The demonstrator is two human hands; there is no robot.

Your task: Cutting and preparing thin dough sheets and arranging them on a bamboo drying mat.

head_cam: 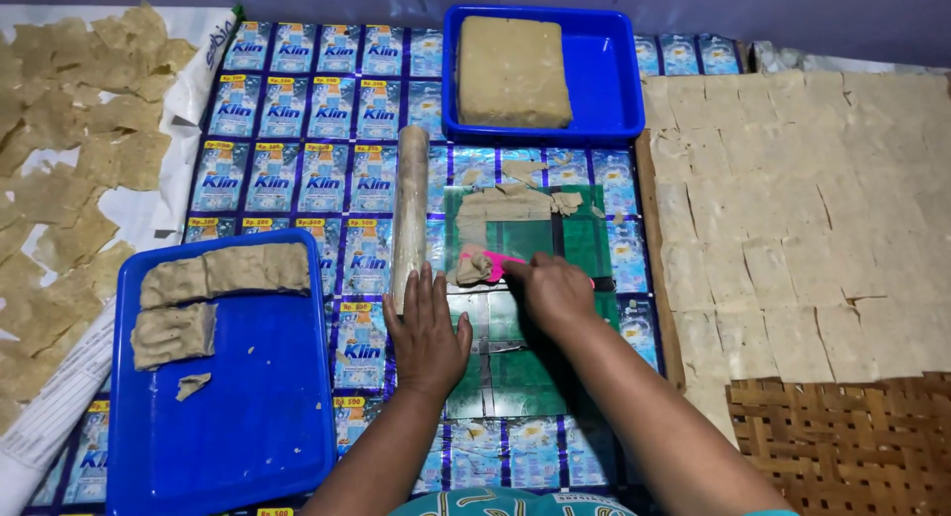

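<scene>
My right hand (551, 290) grips a pink scraper (485, 260) and presses it against a crumpled bit of thin beige dough (474, 268) on a green plastic sheet (584, 241). More dough scraps (507, 201) cling to the sheet's far part. My left hand (428, 336) rests flat and open on the near left edge of the sheet. A wooden rolling pin (410, 211) lies lengthwise just beyond its fingertips.
A blue tray (260, 417) at the near left holds dough strips (224, 272). Another blue tray (604, 80) at the back holds a dough block (511, 70). Cut dough squares (792, 219) cover the right side, over a woven mat (852, 445). Dried pieces (69, 150) lie at left.
</scene>
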